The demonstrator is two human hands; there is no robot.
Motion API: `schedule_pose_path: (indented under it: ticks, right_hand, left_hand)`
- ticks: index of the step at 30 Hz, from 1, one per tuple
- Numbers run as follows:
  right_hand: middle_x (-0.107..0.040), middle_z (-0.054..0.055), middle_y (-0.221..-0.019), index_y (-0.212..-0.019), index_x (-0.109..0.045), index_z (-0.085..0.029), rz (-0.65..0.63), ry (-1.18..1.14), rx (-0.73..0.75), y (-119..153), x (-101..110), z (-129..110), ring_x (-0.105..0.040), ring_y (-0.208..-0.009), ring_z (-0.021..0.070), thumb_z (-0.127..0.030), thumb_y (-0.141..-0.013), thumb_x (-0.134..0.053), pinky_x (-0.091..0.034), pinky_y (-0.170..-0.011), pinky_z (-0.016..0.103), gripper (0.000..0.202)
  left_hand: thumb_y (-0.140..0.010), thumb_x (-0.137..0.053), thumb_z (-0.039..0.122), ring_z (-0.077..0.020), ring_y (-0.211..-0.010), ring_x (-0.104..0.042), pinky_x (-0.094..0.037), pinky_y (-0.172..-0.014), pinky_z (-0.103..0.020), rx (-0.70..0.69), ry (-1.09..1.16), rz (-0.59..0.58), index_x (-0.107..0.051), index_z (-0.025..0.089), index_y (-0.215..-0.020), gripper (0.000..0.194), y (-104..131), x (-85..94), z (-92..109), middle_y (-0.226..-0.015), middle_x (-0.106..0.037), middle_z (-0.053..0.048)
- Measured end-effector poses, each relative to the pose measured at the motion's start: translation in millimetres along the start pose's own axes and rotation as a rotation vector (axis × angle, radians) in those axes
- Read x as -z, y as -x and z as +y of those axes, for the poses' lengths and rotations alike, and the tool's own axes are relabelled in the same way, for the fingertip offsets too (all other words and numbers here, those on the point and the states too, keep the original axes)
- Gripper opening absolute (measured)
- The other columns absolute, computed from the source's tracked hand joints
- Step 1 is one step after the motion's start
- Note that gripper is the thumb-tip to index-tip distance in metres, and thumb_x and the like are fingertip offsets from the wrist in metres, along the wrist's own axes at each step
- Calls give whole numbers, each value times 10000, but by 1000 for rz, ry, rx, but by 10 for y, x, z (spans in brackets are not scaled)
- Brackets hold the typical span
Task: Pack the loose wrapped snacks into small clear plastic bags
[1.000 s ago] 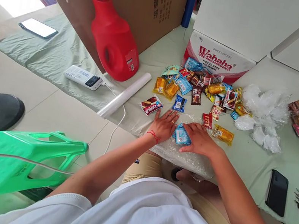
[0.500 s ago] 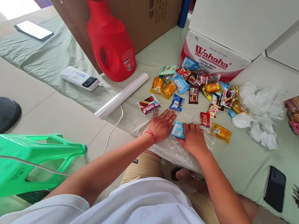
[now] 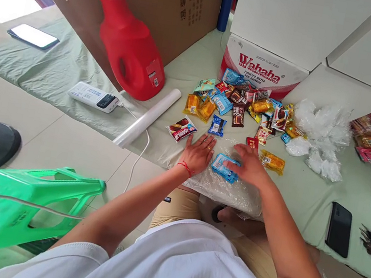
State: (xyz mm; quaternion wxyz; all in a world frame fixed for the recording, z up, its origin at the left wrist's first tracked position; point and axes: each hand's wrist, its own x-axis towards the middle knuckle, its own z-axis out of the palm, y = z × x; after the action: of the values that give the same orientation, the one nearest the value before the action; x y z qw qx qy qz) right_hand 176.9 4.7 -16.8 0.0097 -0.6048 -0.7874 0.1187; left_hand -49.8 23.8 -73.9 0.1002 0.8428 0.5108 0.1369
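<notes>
A light-blue snack packet (image 3: 221, 164) lies on a sheet of clear plastic film (image 3: 230, 190) at the table's near edge. Flat on the film to its left rests my left hand (image 3: 198, 153), fingers stretched out and holding nothing. My right hand (image 3: 250, 167) is over the packet's right side, its fingers apart; whether the thumb touches the packet I cannot tell. Just beyond my left fingers are a dark-blue packet (image 3: 217, 125) and a red-and-white packet (image 3: 182, 129). A small red packet (image 3: 252, 144) and a yellow packet (image 3: 272, 162) lie by my right hand.
Farther back is a pile of snack packets (image 3: 240, 103) before a Wahaha carton (image 3: 256, 65). Crumpled clear plastic (image 3: 323, 130) lies right. On the left are a film roll (image 3: 148, 117), a power bank (image 3: 93, 96) with a cable and a red jug (image 3: 132, 53). A phone (image 3: 339, 229) lies right.
My right hand has lifted and opened off the light-blue packet, uncovering more of it. My left hand stays flat on the film. The whole view has shifted slightly.
</notes>
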Motion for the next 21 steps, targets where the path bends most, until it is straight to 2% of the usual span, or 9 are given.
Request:
schedule_pose_path:
  ticks: [3,5,7,10,13,16,21]
  right_hand:
    - [-559,200,-1441,-1513,-476,-94,79,76,-99,-275,100,110,-410,-1354,367,-499,-988,-511,-339,-1124,466,664]
    - [-615,207,-1354,-1452,-541,-100,10,138,-110,-430,126,132,-420,-1337,373,-450,-956,-573,-333,-1114,479,609]
    - [-676,192,-1224,-1300,-658,-124,-80,155,-93,-534,137,139,-476,-1268,351,-383,-936,-601,-353,-1077,457,451]
    - [-725,142,-1057,-1126,-737,-145,-113,100,-74,-575,173,158,-556,-1108,294,-268,-938,-565,-402,-976,381,283]
    - [-729,105,-1027,-1123,-743,-158,-59,23,-1,-470,257,153,-580,-1005,253,-254,-957,-535,-425,-906,340,283]
    - [-707,102,-1005,-1161,-753,-177,-28,19,98,-231,336,64,-576,-998,247,-235,-980,-498,-428,-895,337,318]
    - [-654,97,-961,-1401,-664,-268,-143,108,257,253,253,-182,-534,-1026,252,-262,-1040,-448,-426,-820,317,421]
  left_hand:
    - [-1074,-244,368,-259,-1548,-349,-100,-1286,-635,-1,8,-1,-455,239,-1562,547,-4,5,-1,-1639,-431,-72]
    - [-1069,-256,355,-262,-1542,-357,-102,-1283,-639,2,23,1,-464,229,-1553,542,-4,12,-6,-1635,-437,-81]
    - [-1049,-292,322,-265,-1538,-363,-111,-1281,-635,2,46,2,-471,213,-1544,537,-3,27,-17,-1631,-444,-90]
    - [-964,-401,252,-275,-1538,-356,-145,-1287,-597,11,92,0,-483,178,-1523,570,1,57,-47,-1630,-447,-107]
    - [-840,-507,214,-290,-1525,-368,-187,-1295,-532,60,155,39,-478,125,-1496,663,7,79,-81,-1625,-437,-154]
    - [-755,-552,189,-296,-1508,-387,-216,-1297,-484,102,194,83,-461,87,-1473,731,14,81,-100,-1603,-439,-194]
    - [-701,-558,150,-310,-1505,-383,-272,-1284,-472,134,229,129,-406,63,-1486,804,7,52,-106,-1580,-447,-221]
